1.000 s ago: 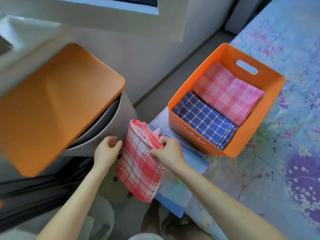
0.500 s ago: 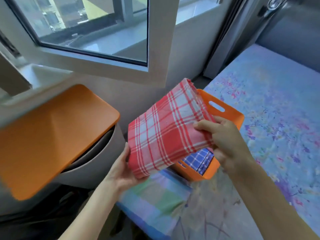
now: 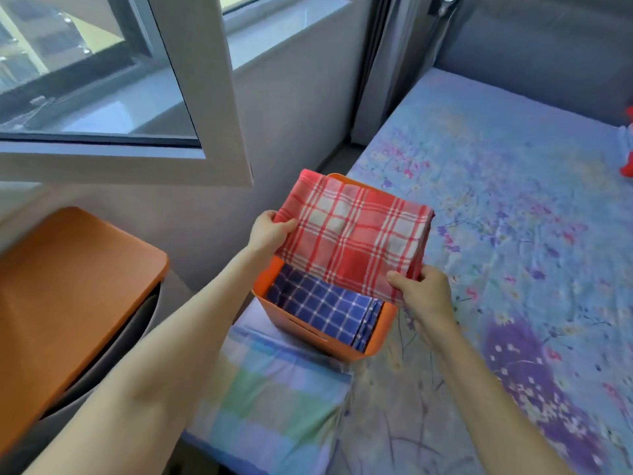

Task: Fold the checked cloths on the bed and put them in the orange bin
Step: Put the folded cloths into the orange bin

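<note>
A folded red and white checked cloth (image 3: 352,234) hangs flat over the orange bin (image 3: 308,332), covering its far half. My left hand (image 3: 269,231) grips the cloth's left edge. My right hand (image 3: 423,291) pinches its near right corner. Inside the bin a folded blue checked cloth (image 3: 325,310) lies in the near half. The bin stands at the bed's left edge. Whatever lies under the red cloth is hidden.
The bed (image 3: 513,234) with a floral sheet stretches right and far. A striped pastel cloth (image 3: 274,389) lies at its near left corner. An orange-topped stand (image 3: 68,286) is on the left, under an open window sash (image 3: 191,108). A red object (image 3: 628,166) sits far right.
The red cloth was lifted from beside the bed and turned flat, and now sits over the bin. My left hand shifted from under it to its left edge. My view rose.
</note>
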